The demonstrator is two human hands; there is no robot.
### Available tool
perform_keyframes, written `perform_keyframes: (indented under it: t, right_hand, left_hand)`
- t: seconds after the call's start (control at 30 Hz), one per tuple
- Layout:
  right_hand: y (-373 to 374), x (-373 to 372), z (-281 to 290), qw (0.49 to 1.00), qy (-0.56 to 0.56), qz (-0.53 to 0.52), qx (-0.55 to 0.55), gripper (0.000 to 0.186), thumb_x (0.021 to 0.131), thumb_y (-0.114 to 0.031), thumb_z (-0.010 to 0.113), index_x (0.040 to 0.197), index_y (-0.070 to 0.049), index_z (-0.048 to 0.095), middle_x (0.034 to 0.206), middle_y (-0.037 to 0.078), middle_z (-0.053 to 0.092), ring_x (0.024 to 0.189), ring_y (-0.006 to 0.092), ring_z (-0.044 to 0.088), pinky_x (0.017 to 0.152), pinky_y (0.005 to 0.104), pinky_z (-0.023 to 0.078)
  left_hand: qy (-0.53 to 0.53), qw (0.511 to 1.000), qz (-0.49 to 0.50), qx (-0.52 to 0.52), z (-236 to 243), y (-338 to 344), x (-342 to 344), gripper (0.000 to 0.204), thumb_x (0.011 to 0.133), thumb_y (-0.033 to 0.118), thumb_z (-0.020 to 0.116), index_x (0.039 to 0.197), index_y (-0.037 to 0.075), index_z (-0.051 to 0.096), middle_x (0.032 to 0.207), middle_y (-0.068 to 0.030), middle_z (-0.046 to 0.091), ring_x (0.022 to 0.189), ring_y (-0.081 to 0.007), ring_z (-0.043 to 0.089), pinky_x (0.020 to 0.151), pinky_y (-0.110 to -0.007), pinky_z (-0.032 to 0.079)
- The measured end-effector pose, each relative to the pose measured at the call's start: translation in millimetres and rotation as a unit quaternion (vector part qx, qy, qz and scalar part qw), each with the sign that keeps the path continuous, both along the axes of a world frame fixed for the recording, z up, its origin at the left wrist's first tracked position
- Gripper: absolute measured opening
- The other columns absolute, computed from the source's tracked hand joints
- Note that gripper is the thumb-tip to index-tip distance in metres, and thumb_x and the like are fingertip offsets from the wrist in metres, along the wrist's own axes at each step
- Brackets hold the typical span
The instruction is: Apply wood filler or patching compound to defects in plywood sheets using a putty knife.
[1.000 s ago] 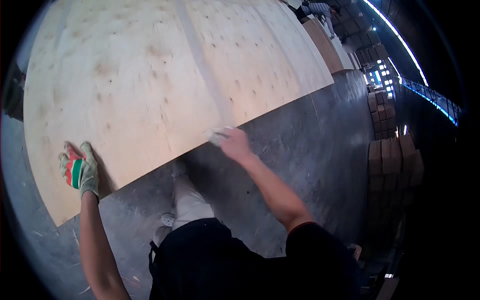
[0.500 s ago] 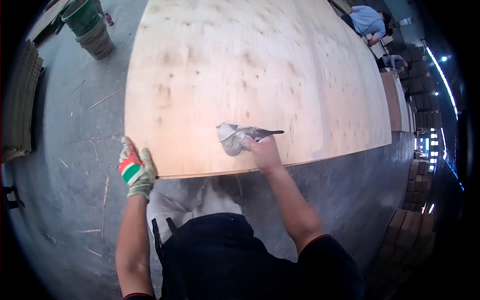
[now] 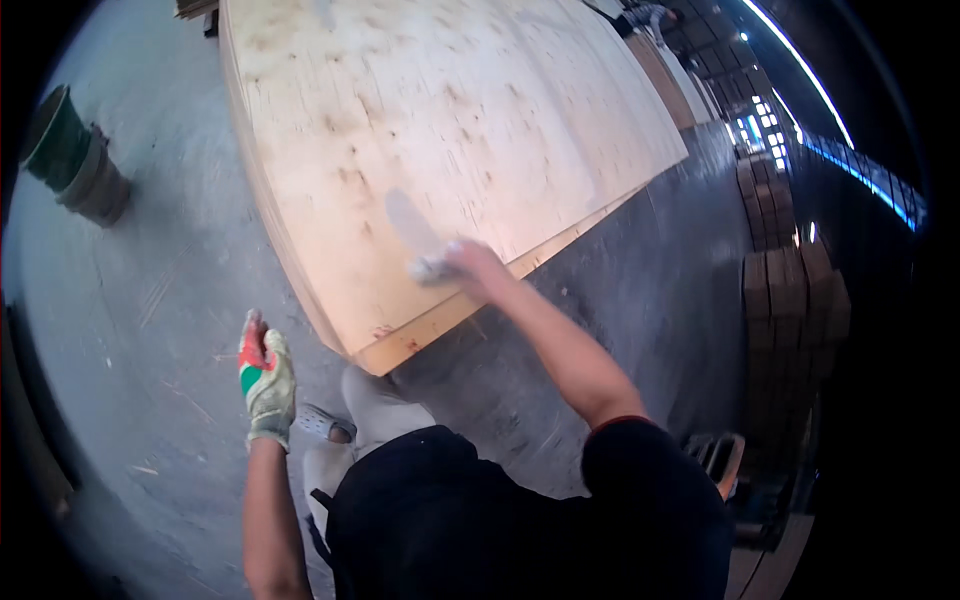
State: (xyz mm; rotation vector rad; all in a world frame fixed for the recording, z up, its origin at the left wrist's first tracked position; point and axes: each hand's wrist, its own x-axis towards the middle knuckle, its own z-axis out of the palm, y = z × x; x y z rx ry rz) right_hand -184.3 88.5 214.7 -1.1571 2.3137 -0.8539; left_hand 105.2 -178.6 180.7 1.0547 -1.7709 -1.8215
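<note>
A stack of large pale plywood sheets (image 3: 490, 130) lies before me, its top sheet marked with dark knots and small cracks. My right hand (image 3: 468, 258) is over the near part of the top sheet, closed around a putty knife (image 3: 432, 270) coated in grey putty. Motion smears the knife, and its handle is hidden. A wet grey streak of putty (image 3: 408, 218) runs across the wood just beyond it. To the left of the stack's near corner, my left hand (image 3: 266, 380), in a pale glove with red and green, hangs apart from the wood with its fingers stretched out.
Nested buckets, a green one (image 3: 62, 140) on top, stand on the concrete floor (image 3: 170, 280) at the left. Stacked boards (image 3: 795, 290) line the right side. A co-worker (image 3: 648, 18) bends over at the far right. My shoe (image 3: 322, 422) shows beside the near corner.
My left hand has come off the sheet's corner. My right hand has drawn the putty knife nearer and left, and a grey streak now shows. The view has turned, shifting the stack.
</note>
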Motion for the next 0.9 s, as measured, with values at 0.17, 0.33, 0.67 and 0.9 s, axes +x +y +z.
perform_keyframes:
  t: [0.17,0.33,0.67,0.9]
  right_hand:
    - [-42.7,132.9,11.2,0.977,0.085,-0.19,0.037,0.023,0.08,-0.012,0.067,0.102,-0.008,0.07,0.102,0.017,0.066,0.097,0.0346,0.063,0.084,0.0416,0.052]
    - [-125.6,65.0,26.6,0.868,0.029,-0.487,-0.089,0.02,0.083,-0.015,0.066,0.09,0.003,0.068,0.09,0.021,0.069,0.079,0.0321,0.068,0.07,0.0342,0.053]
    - [-177.7,47.9,2.9,0.583,-0.02,-0.8,-0.141,0.031,0.078,-0.026,0.063,0.093,0.001,0.068,0.086,0.023,0.068,0.083,0.0397,0.066,0.074,0.0421,0.053]
    - [-299.3,-33.3,-17.7,0.469,0.083,-0.877,0.057,0.033,0.077,-0.028,0.063,0.096,-0.002,0.069,0.093,0.023,0.069,0.089,0.0378,0.066,0.08,0.0452,0.051]
  left_hand:
    - [0.039,0.995,-0.046,-0.076,-13.6,-160.2,-14.2,0.046,0.1,0.019,0.051,0.141,0.001,0.042,0.141,-0.0128,0.048,0.129,-0.0212,0.046,0.108,-0.032,0.034]
    - [-0.051,0.983,-0.107,-0.143,-35.7,-325.6,-23.3,0.046,0.101,0.023,0.05,0.14,-0.001,0.043,0.143,-0.0125,0.045,0.131,-0.0216,0.042,0.111,-0.034,0.031]
    - [-0.388,0.914,-0.08,0.09,-61.2,-573.6,247.0,0.041,0.101,0.034,0.047,0.136,0.012,0.046,0.123,-0.0034,0.054,0.111,-0.0179,0.05,0.096,-0.035,0.04]
    - [-0.415,0.879,-0.229,0.041,-62.8,-779.7,93.4,0.047,0.102,0.025,0.042,0.144,0.007,0.034,0.143,-0.0104,0.039,0.131,-0.0225,0.038,0.11,-0.04,0.03]
